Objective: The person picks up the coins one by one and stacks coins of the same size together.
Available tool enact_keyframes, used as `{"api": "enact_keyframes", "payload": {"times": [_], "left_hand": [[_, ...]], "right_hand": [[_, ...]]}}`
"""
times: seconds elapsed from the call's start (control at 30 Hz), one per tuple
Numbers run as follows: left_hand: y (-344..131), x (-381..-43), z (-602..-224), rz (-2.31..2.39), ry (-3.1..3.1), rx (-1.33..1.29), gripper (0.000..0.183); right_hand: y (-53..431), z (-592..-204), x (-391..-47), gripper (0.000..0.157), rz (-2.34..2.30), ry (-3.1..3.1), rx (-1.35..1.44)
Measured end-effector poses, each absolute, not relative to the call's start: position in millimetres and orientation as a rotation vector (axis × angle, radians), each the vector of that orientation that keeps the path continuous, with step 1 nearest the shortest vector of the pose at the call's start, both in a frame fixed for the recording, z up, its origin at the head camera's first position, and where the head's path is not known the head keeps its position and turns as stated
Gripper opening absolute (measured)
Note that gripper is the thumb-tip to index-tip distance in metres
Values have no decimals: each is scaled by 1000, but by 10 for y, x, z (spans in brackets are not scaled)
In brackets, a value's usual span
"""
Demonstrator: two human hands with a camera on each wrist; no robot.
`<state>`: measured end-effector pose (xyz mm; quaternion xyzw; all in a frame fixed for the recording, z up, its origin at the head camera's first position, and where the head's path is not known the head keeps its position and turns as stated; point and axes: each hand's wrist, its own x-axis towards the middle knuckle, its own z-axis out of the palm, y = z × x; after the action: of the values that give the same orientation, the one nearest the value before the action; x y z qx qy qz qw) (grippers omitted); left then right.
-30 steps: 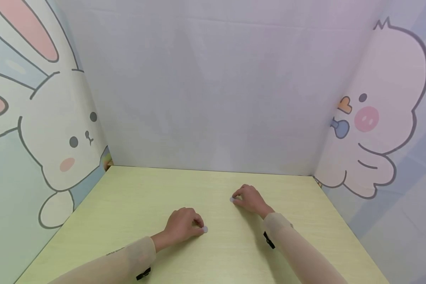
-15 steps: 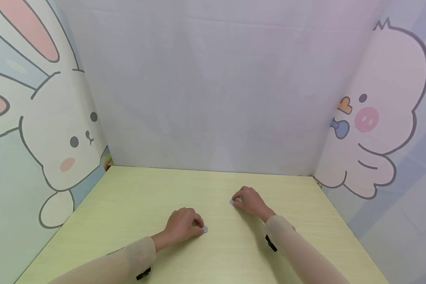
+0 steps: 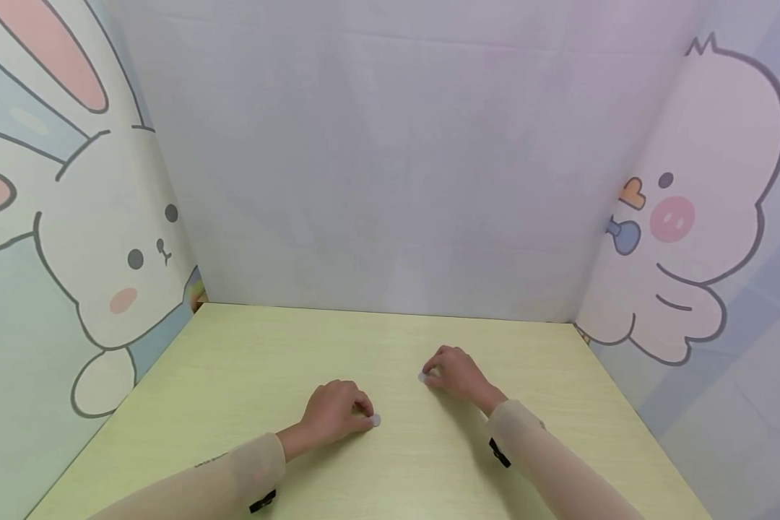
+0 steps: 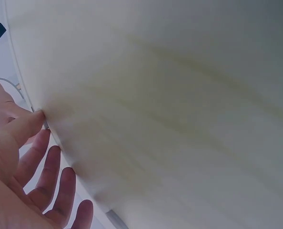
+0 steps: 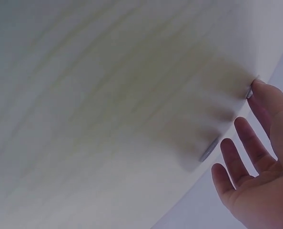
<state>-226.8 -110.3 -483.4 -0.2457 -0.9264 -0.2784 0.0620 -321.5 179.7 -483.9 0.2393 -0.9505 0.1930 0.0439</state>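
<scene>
Over the left-middle of the table, my left hand (image 3: 335, 415) pinches a small silver-grey coin (image 3: 376, 419) between thumb and index finger. Farther back and to the right, my right hand (image 3: 460, 373) pinches a similar coin (image 3: 422, 377) at its fingertips. Both coins are close to the tabletop. The other fingers of each hand are loosely bent in the wrist views. Another grey disc (image 5: 209, 149) lies on the table by the right hand's other fingers, hidden in the head view. A grey flat piece (image 4: 116, 219) shows past the left hand's fingers in the left wrist view.
The pale yellow wooden table (image 3: 273, 354) ends at a plain whitish cloth backdrop (image 3: 390, 180). Side panels carry a printed rabbit (image 3: 110, 274) on the left and a printed pink-cheeked figure (image 3: 708, 144) on the right. Black straps hang beneath both sleeves.
My right hand has slid slightly toward me with its coin, moving down in the head view. My left hand and its coin have stayed in place.
</scene>
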Motion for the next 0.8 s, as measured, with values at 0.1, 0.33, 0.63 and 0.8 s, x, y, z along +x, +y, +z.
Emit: {"api": "enact_keyframes", "payload": {"times": [0.1,0.33,0.63,0.8], "left_hand": [[-1099,-2264,-4829,-837,-2804,-738,11],[-1089,-2258,-4826,-828,-2816,-726,11],[-1092,-2260,-4819,-837,-2811,-727,11],[-1093,-2264,-4827,-844,-2811,-734,10]], "right_hand": [[1791,-4866,-3205,7,550,-2897,749],[1778,-4876,-3111,7,488,-2849,832],[1749,-4856,-2957,7,416,-2800,875],[1746,-4876,-2877,8,383,-2786,880]]}}
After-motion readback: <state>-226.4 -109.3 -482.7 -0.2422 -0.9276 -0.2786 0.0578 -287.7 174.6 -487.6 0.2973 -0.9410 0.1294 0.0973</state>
